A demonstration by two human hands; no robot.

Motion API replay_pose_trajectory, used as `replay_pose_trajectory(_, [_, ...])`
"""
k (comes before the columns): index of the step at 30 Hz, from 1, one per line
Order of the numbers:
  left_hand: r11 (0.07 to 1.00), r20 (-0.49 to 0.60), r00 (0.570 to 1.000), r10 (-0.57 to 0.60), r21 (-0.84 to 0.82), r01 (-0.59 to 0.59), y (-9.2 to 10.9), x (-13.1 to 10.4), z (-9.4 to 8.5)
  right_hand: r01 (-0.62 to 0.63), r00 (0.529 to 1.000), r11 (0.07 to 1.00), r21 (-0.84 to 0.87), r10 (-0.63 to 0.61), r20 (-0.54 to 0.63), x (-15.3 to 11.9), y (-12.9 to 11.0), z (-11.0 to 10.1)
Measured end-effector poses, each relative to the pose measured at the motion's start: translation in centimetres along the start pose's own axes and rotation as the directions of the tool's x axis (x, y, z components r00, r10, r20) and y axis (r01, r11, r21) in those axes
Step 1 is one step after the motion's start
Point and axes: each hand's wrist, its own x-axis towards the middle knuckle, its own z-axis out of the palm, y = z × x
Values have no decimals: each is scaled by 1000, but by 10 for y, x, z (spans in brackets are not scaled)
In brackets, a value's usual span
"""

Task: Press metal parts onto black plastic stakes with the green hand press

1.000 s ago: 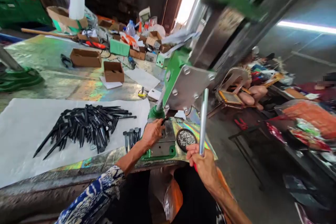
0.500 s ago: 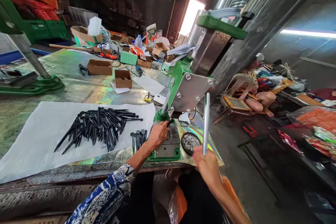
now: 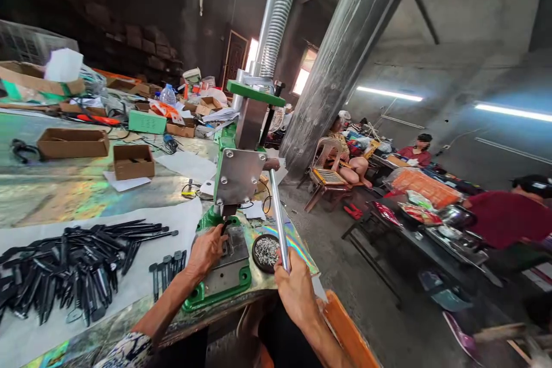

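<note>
My left hand (image 3: 207, 253) has its fingers closed on a small black part (image 3: 225, 226) at the base of the green press (image 3: 240, 175), under the ram. Around the lower end of the metal lever (image 3: 279, 215) my right hand (image 3: 296, 284) is wrapped. Between the press base and the lever sits a round dark dish (image 3: 266, 253) of small silvery pieces. To the left, a big pile of black pointed parts (image 3: 81, 264) lies on white sheeting (image 3: 129, 305), and a short row of similar black parts (image 3: 168, 270) is beside my left forearm.
Cardboard boxes (image 3: 133, 162), a green box (image 3: 147, 122) and cables lie farther back on the table. A concrete pillar (image 3: 325, 75) rises behind the press. Seated people, a chair (image 3: 330, 169) and a loaded dark table (image 3: 379, 241) are at the right.
The view has swung to the right, so the press and pile appear farther left and more people show. My left hand stays at the press base and my right hand stays on the lever.
</note>
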Motion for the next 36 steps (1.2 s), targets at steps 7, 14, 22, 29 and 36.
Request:
replay_pose_trajectory(7, [1000,41,999,17,0,-17,-3,2,-1,-35,997,999,37,33,74,-7,-9,-11])
replay_pose_trajectory(14, [997,74,995,68,43,-72,-6,3,1,-79,992,995,62,73,100,-6,-13,-13])
replay_pose_trajectory(22, [994,47,994,94,45,-96,-9,4,6,-144,985,984,107,133,108,-5,-10,-12])
replay_pose_trajectory(29, [986,-17,1000,6,-165,-9,5,1,-4,-230,968,949,214,201,148,-9,-20,-12])
replay_pose_trajectory(36, [746,-8,955,-297,-625,227,-4,-42,-41,-251,961,959,128,232,149,-12,-37,-24])
